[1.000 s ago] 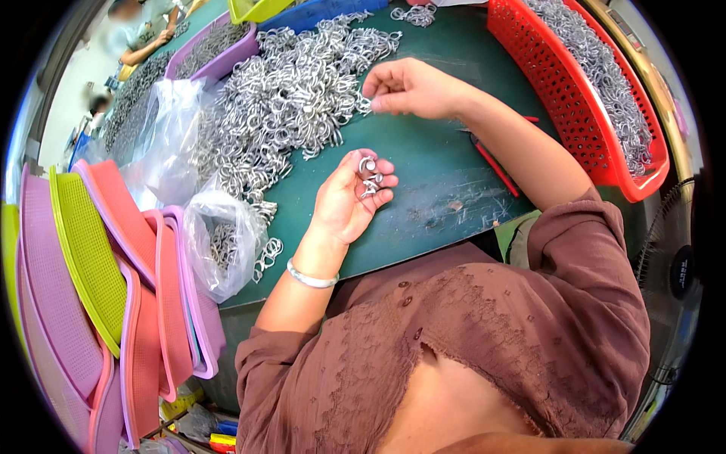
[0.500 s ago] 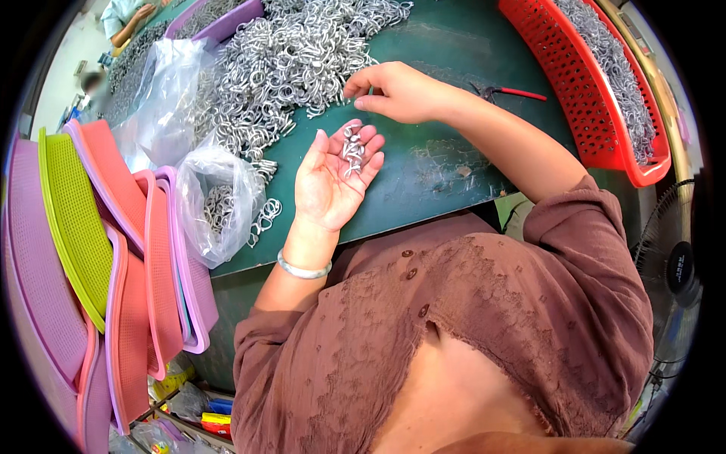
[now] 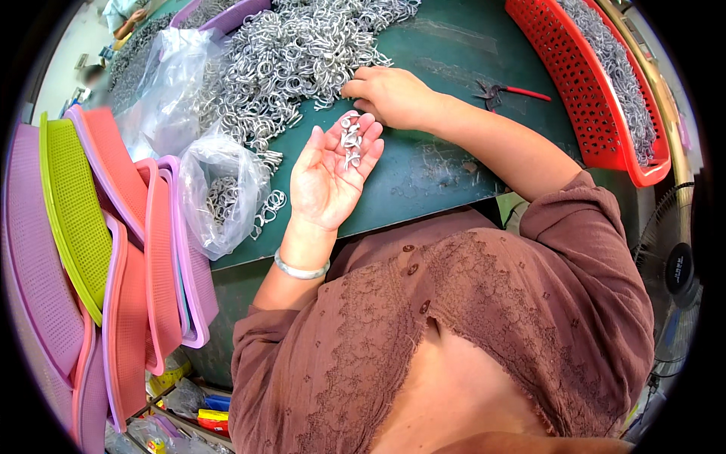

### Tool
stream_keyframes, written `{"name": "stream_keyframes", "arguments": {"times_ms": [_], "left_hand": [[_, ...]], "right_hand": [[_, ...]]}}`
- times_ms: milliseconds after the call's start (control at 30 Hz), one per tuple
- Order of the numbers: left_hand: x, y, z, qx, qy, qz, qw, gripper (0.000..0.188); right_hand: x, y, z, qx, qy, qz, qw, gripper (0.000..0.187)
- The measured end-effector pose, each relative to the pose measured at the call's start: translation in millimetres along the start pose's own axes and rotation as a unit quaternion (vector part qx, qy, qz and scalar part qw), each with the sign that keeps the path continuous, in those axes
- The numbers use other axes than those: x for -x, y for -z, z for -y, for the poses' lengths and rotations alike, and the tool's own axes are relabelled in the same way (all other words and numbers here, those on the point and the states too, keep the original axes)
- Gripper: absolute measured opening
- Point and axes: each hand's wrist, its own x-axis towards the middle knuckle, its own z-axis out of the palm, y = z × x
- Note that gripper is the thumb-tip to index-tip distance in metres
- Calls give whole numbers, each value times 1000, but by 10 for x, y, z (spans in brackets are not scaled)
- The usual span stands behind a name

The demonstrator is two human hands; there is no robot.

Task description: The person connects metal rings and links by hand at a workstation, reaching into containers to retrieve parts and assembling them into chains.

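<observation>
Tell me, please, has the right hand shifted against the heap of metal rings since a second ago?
No. The right hand remains at the near edge of the heap of metal rings, fingertips in it.

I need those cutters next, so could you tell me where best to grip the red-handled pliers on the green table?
Probably grip the red-handled pliers by the red handles, coming from the red basket side; they lie flat, handles pointing right, dark jaws pointing left.

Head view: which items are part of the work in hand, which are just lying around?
In use:
- left hand, palm up and open
- small metal hooks lying on its fingers
- right hand at the edge of the hook pile

Lying about:
- red-handled pliers
- red basket
- clear bags
- stacked coloured trays
- fan
</observation>
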Motion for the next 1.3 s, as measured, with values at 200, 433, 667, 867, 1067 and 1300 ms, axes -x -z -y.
{"name": "stream_keyframes", "arguments": {"times_ms": [200,433,667,867,1067,1300], "left_hand": [[15,-29,11,-10,-17,-21,1000,43],[50,-54,-2,-14,-28,-24,999,42],[58,-50,-32,-1,-31,-16,999,42],[66,-69,-73,-20,-38,-20,999,40],[43,-162,-211,-81,-47,-47,995,35],[-71,-616,-822,-206,-189,-77,957,19]], "right_hand": [[-14,-23,10,7,-11,-17,1000,17],[-44,-33,-21,36,-23,-38,998,11],[13,60,-55,83,-53,-48,994,14],[44,154,-156,117,-83,-9,990,22],[63,145,-30,3,-54,-123,991,48],[-35,130,42,38,-55,-80,994,46]]}}
